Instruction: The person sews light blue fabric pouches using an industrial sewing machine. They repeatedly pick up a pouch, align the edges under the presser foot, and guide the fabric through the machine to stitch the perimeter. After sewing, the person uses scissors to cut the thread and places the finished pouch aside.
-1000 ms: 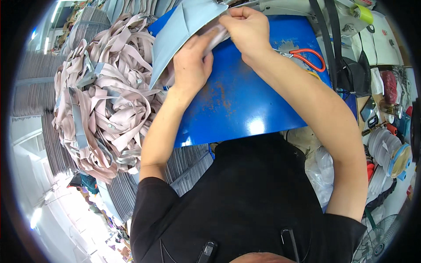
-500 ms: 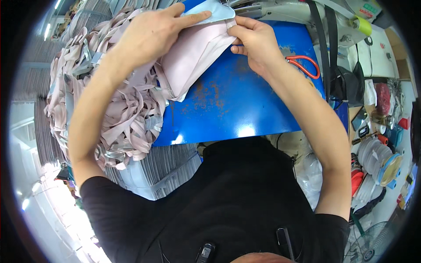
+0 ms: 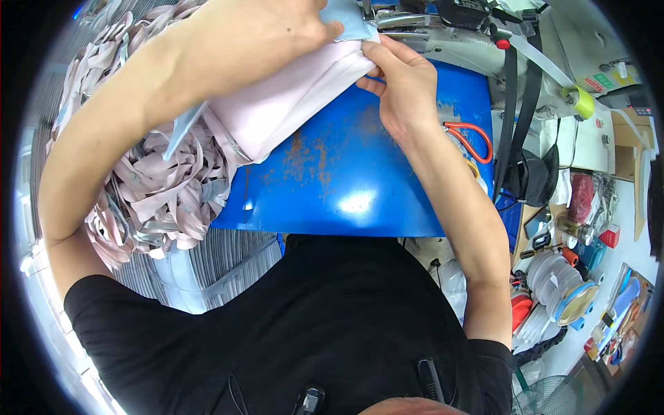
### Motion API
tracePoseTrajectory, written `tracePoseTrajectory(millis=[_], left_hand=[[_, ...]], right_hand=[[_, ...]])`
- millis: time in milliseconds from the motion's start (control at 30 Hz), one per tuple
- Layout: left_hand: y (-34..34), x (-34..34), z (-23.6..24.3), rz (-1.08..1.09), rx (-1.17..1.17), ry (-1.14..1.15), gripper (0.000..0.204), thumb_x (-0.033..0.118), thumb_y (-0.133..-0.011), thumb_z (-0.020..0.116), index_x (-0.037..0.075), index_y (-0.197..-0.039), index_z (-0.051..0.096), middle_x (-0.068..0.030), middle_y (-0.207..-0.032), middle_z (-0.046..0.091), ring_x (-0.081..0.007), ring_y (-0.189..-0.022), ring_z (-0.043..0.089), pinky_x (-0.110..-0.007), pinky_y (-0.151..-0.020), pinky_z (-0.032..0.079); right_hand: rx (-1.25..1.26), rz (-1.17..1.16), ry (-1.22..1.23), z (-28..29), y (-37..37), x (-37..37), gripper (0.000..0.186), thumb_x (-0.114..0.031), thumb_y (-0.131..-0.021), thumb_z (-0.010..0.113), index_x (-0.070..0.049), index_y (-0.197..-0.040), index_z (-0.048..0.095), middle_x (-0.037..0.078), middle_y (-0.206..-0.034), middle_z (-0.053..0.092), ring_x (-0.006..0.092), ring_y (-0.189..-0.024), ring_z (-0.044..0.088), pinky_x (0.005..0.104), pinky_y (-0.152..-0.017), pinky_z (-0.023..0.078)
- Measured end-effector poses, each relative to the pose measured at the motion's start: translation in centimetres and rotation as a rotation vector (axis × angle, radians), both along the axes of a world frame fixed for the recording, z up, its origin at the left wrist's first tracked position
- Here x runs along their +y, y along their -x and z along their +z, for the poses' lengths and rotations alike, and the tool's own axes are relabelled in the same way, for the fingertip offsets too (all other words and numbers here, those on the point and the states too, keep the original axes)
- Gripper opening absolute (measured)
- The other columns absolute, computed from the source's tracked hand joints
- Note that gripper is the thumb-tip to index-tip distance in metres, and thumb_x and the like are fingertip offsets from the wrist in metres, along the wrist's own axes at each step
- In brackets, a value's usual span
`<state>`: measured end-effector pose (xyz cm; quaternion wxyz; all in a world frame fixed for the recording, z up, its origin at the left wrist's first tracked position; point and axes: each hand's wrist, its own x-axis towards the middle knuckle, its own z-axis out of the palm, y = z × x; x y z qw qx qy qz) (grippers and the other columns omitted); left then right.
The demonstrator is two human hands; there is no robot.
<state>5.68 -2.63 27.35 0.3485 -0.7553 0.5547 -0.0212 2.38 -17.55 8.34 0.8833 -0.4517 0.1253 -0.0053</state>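
A folded pale pink fabric piece [image 3: 273,107] lies slantwise across the far left of the blue tabletop, with a light blue fabric piece [image 3: 349,22] on its far end. My left hand [image 3: 277,41] reaches over the pink cloth, its thumb against the light blue piece; its other fingers are mostly cut off by the top edge. My right hand [image 3: 408,79] pinches the right corner of the pink fabric between thumb and forefinger, the remaining fingers curled below. Metal parts of a sewing machine [image 3: 443,38] stand right beyond this corner.
The blue tabletop [image 3: 346,180] has rusty worn patches. Red-handled scissors [image 3: 477,135] lie beside my right wrist. A tangled heap of pink and grey strips [image 3: 166,187] hangs at the left, above stacked grey sheets [image 3: 228,266]. Black straps [image 3: 515,104] hang on the right.
Both hands and the fabric have shifted slightly toward the sewing machine. My left forearm now covers more of the cloth. The view has moved, showing more of the machine.
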Motion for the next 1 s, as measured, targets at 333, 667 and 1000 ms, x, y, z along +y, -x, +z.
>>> tracePoseTrajectory(millis=[333, 667, 1000], left_hand=[[3.4, -2.6, -7.9, 0.118, -0.091, 0.499, 0.028, 0.007, -0.078, 0.068, -0.004, -0.103, 0.070, -0.0139, -0.084, 0.069, -0.0283, -0.067, 0.073, -0.034, -0.058, 0.057], [3.2, -5.8, -11.0, 0.440, 0.046, 0.789, 0.021, 0.010, -0.079, 0.066, -0.003, -0.096, 0.065, -0.0184, -0.081, 0.071, -0.0341, -0.071, 0.073, -0.042, -0.062, 0.057], [15.0, -1.6, -15.5, 0.160, 0.303, 1.220, 0.046, 0.011, -0.069, 0.079, 0.002, -0.112, 0.066, -0.0169, -0.125, 0.069, -0.0332, -0.112, 0.068, -0.042, -0.091, 0.056]], right_hand=[[-0.086, -0.129, -0.070, -1.6, 0.4, 0.5, 0.033, -0.008, -0.096, 0.071, 0.006, -0.126, 0.069, 0.013, -0.110, 0.074, 0.0153, -0.093, 0.070, 0.0284, -0.081, 0.057], [-0.097, -0.005, 0.027, -2.4, 3.0, -1.0, 0.036, -0.009, -0.095, 0.072, 0.004, -0.129, 0.068, 0.014, -0.114, 0.073, 0.0141, -0.102, 0.067, 0.0282, -0.081, 0.056], [-0.162, 0.130, 0.456, -2.2, 13.5, -3.1, 0.041, 0.000, -0.090, 0.064, -0.003, -0.131, 0.068, 0.005, -0.102, 0.062, 0.0094, -0.075, 0.064, 0.0239, -0.060, 0.054]])
